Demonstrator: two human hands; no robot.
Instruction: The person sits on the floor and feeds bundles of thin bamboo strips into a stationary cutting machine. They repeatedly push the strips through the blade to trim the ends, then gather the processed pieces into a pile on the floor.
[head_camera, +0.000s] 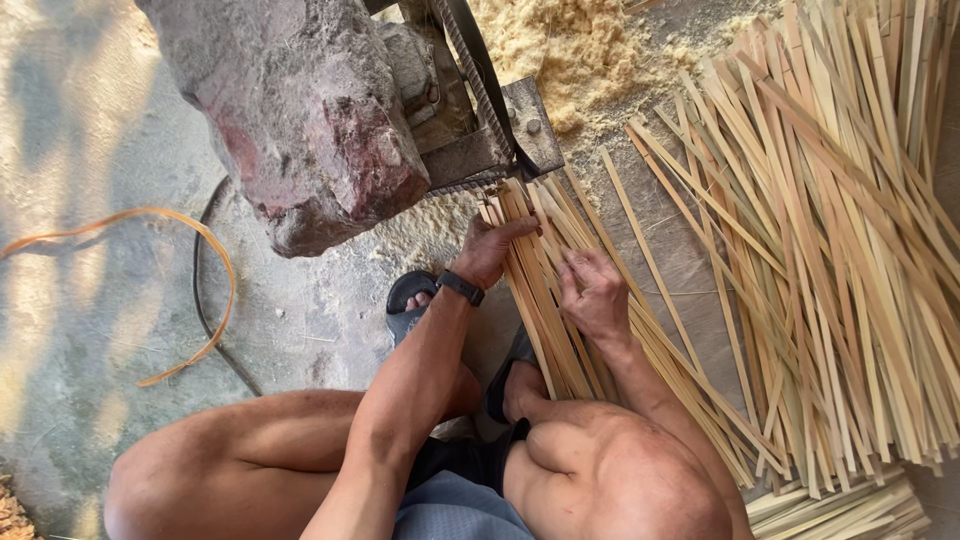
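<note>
I squat over a fan of thin bamboo strips lying on the ground in front of my feet. My left hand, with a dark wristband, presses flat on the upper ends of these strips, close to a metal machine part. Just to its right, my right hand curls its fingers around a few strips in the same bundle. The far ends of the strips reach under the machine's edge.
A large reddish-grey rock rests on the machine at the top. Sawdust is heaped behind it. A big loose pile of bamboo strips covers the right side. A curled strip and a dark cable lie on the left.
</note>
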